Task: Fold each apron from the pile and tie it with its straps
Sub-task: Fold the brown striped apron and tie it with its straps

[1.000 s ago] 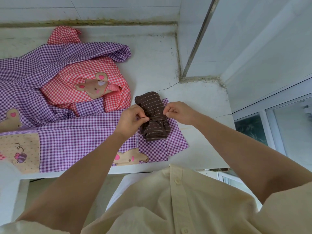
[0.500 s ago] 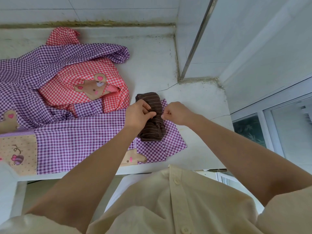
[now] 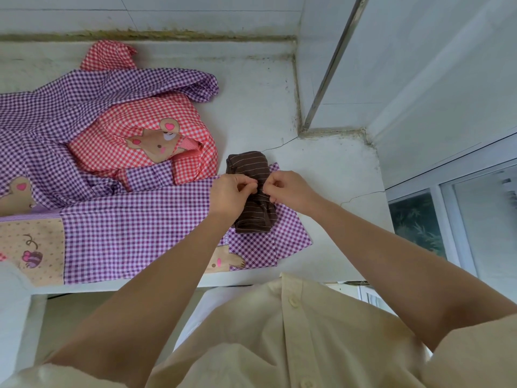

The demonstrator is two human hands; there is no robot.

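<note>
My left hand (image 3: 230, 195) and right hand (image 3: 292, 191) meet at the center of the frame over the folded brown striped apron (image 3: 253, 217). Each grip is pinched narrow at its middle, probably on a strap, though my fingers hide that. The bundle lies on the right end of a purple gingham apron (image 3: 134, 228) spread across the white table (image 3: 321, 163). A red gingham apron (image 3: 117, 147) sits bunched at upper left.

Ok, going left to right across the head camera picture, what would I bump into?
Bee pocket → red checked apron → left hand → brown striped apron → right hand → window.
</note>
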